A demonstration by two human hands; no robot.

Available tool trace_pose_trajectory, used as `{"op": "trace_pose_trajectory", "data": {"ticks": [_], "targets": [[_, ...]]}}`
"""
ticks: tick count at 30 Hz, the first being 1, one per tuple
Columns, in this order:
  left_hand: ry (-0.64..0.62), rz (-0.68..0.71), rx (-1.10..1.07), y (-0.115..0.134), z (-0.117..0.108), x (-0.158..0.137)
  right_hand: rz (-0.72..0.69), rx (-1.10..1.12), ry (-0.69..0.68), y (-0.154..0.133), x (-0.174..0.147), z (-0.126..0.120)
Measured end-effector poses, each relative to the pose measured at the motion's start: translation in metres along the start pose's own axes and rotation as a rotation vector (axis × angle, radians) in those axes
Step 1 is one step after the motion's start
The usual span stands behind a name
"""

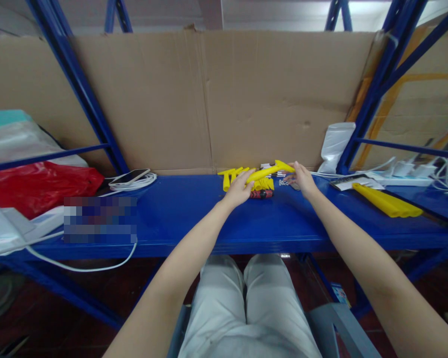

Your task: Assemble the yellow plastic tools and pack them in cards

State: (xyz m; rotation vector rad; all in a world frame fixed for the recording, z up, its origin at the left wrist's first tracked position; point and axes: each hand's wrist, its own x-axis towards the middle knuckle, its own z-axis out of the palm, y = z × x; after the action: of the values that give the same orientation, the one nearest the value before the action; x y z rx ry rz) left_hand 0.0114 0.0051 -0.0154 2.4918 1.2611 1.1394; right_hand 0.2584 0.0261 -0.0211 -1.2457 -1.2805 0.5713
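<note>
Both my hands reach to the back of the blue shelf [194,214]. My left hand [240,187] grips one end of a long yellow plastic piece [269,170], and my right hand [302,177] touches its other end. Under and behind it lies a small heap of similar yellow pieces [234,175]. A red and black tool [262,194] lies on the shelf just below my left hand. Small metal parts [283,182] lie by my right hand.
A phone [130,176] on white cables sits left. A red plastic bag [37,186] is far left. To the right lie a long yellow bar [386,201], a white pouch [336,144], a power strip [406,176]. Cardboard [224,99] backs the shelf.
</note>
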Motion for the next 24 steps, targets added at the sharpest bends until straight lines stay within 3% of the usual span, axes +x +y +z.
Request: {"op": "trace_pose_trajectory", "data": {"ticks": [4,9,20,24], "targets": [[-0.068,0.062,-0.038,0.002,0.003,-0.004,0.014,-0.006,0.018,0.001,0.000,0.002],[-0.150,-0.028,0.023,0.002,0.002,-0.008,0.011,-0.038,-0.016,0.005,-0.001,0.012],[-0.121,-0.144,0.159,-0.005,0.003,-0.005,-0.268,-0.134,-0.361,-0.003,-0.019,0.039],[-0.109,-0.160,0.173,-0.008,0.004,-0.003,-0.308,-0.225,-0.452,-0.002,-0.020,0.042]]}}
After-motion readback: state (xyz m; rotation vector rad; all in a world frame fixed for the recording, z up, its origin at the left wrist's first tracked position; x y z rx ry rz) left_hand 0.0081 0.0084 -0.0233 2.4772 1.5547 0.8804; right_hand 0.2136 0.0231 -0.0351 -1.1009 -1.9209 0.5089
